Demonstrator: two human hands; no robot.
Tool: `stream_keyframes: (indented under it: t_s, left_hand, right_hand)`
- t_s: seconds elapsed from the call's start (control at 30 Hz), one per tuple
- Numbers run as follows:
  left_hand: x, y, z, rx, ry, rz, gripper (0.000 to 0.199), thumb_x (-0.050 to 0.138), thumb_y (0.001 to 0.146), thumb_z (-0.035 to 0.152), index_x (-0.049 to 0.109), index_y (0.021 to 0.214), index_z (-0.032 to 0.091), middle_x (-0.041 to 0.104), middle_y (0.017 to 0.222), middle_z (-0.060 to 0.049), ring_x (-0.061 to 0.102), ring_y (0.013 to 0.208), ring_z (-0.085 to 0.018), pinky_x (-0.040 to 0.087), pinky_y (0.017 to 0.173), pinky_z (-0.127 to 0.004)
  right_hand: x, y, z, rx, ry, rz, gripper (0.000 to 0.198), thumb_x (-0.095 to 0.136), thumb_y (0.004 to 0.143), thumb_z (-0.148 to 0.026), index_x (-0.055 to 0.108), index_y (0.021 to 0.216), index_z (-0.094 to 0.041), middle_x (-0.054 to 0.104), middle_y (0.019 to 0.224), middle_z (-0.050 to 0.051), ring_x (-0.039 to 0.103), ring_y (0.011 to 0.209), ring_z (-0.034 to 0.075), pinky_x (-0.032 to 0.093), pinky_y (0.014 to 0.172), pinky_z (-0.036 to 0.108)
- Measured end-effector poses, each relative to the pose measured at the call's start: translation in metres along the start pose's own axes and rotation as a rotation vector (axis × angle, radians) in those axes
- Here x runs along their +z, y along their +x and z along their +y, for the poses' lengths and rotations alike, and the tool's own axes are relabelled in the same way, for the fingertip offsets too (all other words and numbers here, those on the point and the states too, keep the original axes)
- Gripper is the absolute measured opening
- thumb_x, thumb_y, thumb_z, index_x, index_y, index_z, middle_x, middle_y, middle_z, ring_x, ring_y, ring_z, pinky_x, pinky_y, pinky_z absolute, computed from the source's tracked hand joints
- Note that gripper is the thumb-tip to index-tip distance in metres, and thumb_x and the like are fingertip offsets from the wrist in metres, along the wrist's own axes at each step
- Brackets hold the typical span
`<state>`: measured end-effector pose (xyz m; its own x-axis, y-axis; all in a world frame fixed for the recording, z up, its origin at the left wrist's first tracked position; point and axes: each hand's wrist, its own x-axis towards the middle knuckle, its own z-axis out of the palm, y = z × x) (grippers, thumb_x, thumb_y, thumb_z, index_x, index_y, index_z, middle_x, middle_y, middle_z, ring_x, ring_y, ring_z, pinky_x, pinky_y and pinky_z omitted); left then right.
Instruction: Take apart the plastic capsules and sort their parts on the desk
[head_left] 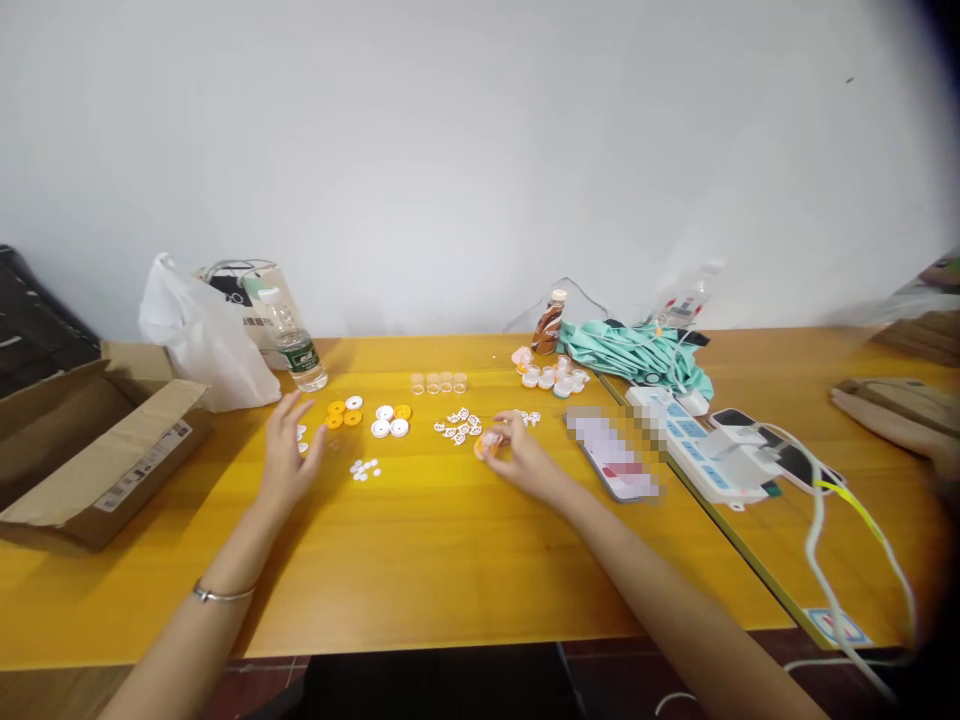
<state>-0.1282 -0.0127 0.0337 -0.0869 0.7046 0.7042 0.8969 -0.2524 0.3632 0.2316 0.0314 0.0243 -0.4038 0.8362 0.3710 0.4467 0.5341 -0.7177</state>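
Observation:
My right hand point(523, 462) grips a small round orange-and-clear piece point(489, 446) between thumb and fingers, low over the table. To its left lies a pile of white cut-out pieces point(459, 428). My left hand point(291, 450) is open, fingers apart and empty, beside some small white pieces point(302, 436) it partly hides. Nearby are orange rings point(334, 421), white round caps point(381, 428) and several small white discs point(365, 468). A row of clear cylinders point(439, 383) stands farther back. Several assembled orange-and-clear pieces point(547, 376) sit at the back right.
At left are a cardboard box point(112, 470), a white plastic bag point(202, 340) and a water bottle point(301, 355). A brown drink bottle point(550, 322), green cloth point(637, 350), phone point(611, 455) and power strip point(694, 450) with cables stand right. Another person's arm point(892, 420) rests far right.

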Motion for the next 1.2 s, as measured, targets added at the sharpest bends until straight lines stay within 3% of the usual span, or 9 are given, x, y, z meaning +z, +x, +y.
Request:
stream_keyframes:
  t_s: [0.07, 0.17, 0.3, 0.5, 0.8, 0.97, 1.07, 1.2]
  left_hand:
    - [0.007, -0.002, 0.027, 0.132, -0.065, -0.140, 0.040, 0.041, 0.087, 0.033, 0.042, 0.124, 0.019, 0.040, 0.134, -0.010, 0.034, 0.128, -0.023, 0.026, 0.108, -0.041]
    - [0.021, -0.002, 0.068, 0.336, -0.171, -0.471, 0.036, 0.042, 0.088, 0.033, 0.046, 0.122, 0.023, 0.049, 0.127, -0.009, 0.042, 0.121, -0.022, 0.033, 0.103, -0.039]
    - [0.040, 0.003, 0.106, 0.422, -0.320, -0.695, 0.037, 0.046, 0.087, 0.037, 0.046, 0.121, 0.024, 0.057, 0.114, -0.007, 0.052, 0.105, -0.020, 0.041, 0.094, -0.038]
    - [0.062, -0.007, 0.108, 0.302, -0.420, -0.645, 0.025, 0.053, 0.083, 0.036, 0.056, 0.103, 0.020, 0.063, 0.100, -0.005, 0.055, 0.095, -0.019, 0.042, 0.087, -0.035]
    - [0.062, -0.019, 0.108, 0.074, -0.590, -0.717, 0.023, 0.059, 0.078, 0.031, 0.055, 0.096, 0.017, 0.062, 0.088, -0.002, 0.057, 0.080, -0.014, 0.045, 0.076, -0.028]
    - [0.062, -0.020, 0.105, 0.201, -0.594, -0.745, 0.038, 0.050, 0.085, 0.029, 0.046, 0.122, 0.022, 0.058, 0.105, -0.006, 0.054, 0.096, -0.017, 0.042, 0.087, -0.032]
    - [0.059, -0.019, 0.106, 0.292, -0.566, -0.740, 0.030, 0.045, 0.088, 0.027, 0.050, 0.118, 0.023, 0.058, 0.103, -0.006, 0.052, 0.098, -0.018, 0.041, 0.089, -0.033]
    - [0.057, -0.018, 0.109, 0.257, -0.607, -0.732, 0.022, 0.045, 0.088, 0.028, 0.053, 0.107, 0.020, 0.058, 0.100, -0.007, 0.053, 0.096, -0.018, 0.042, 0.087, -0.031]
  right_hand:
    - [0.025, -0.005, -0.012, -0.016, 0.045, -0.073, 0.040, 0.057, 0.073, -0.023, 0.038, 0.108, -0.020, 0.063, 0.094, 0.005, 0.061, 0.080, 0.016, 0.046, 0.077, 0.031]
    - [0.048, -0.007, -0.021, -0.057, 0.100, -0.152, 0.043, 0.057, 0.071, -0.017, 0.035, 0.108, -0.021, 0.063, 0.090, 0.003, 0.060, 0.076, 0.015, 0.047, 0.073, 0.029]
    - [0.058, -0.007, -0.019, -0.072, 0.175, -0.180, 0.043, 0.058, 0.073, -0.019, 0.033, 0.108, -0.020, 0.063, 0.091, 0.003, 0.060, 0.078, 0.014, 0.047, 0.073, 0.029]
    - [0.061, -0.008, -0.010, -0.033, 0.233, -0.127, 0.034, 0.060, 0.072, -0.019, 0.043, 0.101, -0.020, 0.061, 0.092, 0.002, 0.059, 0.082, 0.013, 0.046, 0.075, 0.027]
    - [0.057, -0.009, -0.010, -0.091, -0.015, -0.174, 0.021, 0.067, 0.072, -0.028, 0.065, 0.092, -0.021, 0.057, 0.087, 0.003, 0.053, 0.085, 0.017, 0.042, 0.080, 0.032]
    - [0.057, -0.011, -0.012, -0.092, -0.056, -0.151, 0.021, 0.066, 0.074, -0.035, 0.065, 0.090, -0.020, 0.056, 0.082, 0.003, 0.053, 0.083, 0.017, 0.042, 0.077, 0.031]
    - [0.057, -0.011, -0.010, -0.110, -0.053, -0.155, 0.027, 0.069, 0.071, -0.040, 0.064, 0.089, -0.020, 0.056, 0.082, 0.003, 0.053, 0.083, 0.017, 0.043, 0.075, 0.030]
    - [0.057, -0.011, -0.009, -0.136, -0.056, -0.184, 0.021, 0.067, 0.073, -0.035, 0.063, 0.087, -0.019, 0.056, 0.083, 0.003, 0.053, 0.081, 0.016, 0.043, 0.075, 0.029]
